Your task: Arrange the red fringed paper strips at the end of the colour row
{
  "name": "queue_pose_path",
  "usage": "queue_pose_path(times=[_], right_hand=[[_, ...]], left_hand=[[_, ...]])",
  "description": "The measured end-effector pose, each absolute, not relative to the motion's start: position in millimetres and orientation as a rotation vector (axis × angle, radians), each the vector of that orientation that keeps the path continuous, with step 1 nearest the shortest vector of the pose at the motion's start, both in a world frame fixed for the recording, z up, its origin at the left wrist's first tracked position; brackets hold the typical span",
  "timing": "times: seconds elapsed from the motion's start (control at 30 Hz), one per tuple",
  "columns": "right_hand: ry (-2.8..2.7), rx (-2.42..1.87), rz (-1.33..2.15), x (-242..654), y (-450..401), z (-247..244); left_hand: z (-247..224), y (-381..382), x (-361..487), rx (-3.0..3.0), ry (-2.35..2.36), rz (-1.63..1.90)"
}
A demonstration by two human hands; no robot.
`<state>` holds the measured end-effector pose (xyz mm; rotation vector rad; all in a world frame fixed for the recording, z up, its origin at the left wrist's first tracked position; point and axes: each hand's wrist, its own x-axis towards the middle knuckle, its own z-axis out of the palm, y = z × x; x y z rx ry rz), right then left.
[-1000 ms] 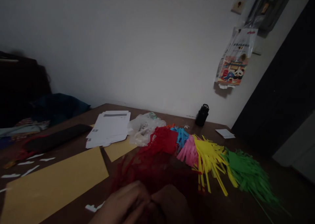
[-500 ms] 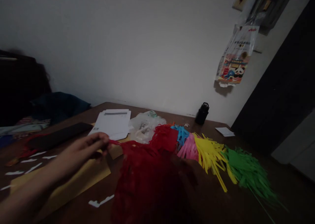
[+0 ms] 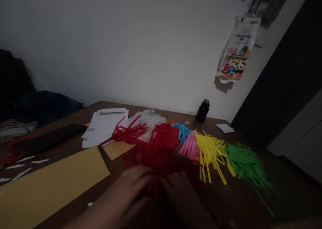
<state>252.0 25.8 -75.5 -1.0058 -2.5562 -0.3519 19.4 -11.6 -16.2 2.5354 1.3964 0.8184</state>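
Observation:
My left hand [image 3: 136,183] and my right hand [image 3: 177,187] are close together at the front of a dark red heap of fringed paper [image 3: 161,160]. Both have curled fingers closed on its near edge; the fingertips are dim and partly hidden in the red strips. Loose red strips [image 3: 132,131] spread to the left over white sheets and a plastic bag. To the right, a row of fringed paper runs along the table: blue [image 3: 183,131], pink [image 3: 190,145], yellow [image 3: 210,147] and green [image 3: 243,158].
Yellow-brown card [image 3: 57,182] lies at left near white paper scraps [image 3: 21,173] and a long dark case [image 3: 54,140]. Behind are white printed sheets [image 3: 105,123], a clear plastic bag [image 3: 153,118], a black bottle-like object [image 3: 202,111] and white paper [image 3: 224,128]. A printed bag [image 3: 236,54] hangs on the wall.
My left hand has let go of the red strand stretched out to the left and moved right and nearer, beside my right hand. The red heap lies lower and flatter. The view has shifted slightly.

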Motion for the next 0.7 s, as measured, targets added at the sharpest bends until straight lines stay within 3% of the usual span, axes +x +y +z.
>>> queue_pose_path(times=[0.1, 0.23, 0.5, 0.57, 0.7], right_hand=[[-2.576, -0.965, -0.34, 250.3, 23.1, -75.4], [-2.6, -0.909, -0.277, 252.1, 15.5, -64.7], [-2.372, -1.697, -0.541, 321.0, 14.7, -35.9], [-2.336, -1.594, -0.612, 331.2, 8.9, -33.4], [-2.574, -0.851, -0.363, 302.5, -3.4, -52.3]], left_hand=[[-51.2, -12.3, 44.9, 2.835, 1.438, 0.489], [-80.2, 3.5, 37.8, 2.884, 1.554, 0.42], [-62.0, -26.0, 40.7, 2.844, 1.447, 0.419], [-56.4, -30.7, 43.5, 2.802, 1.395, 0.425], [-45.9, -33.4, 48.4, 2.691, 1.363, 0.529]])
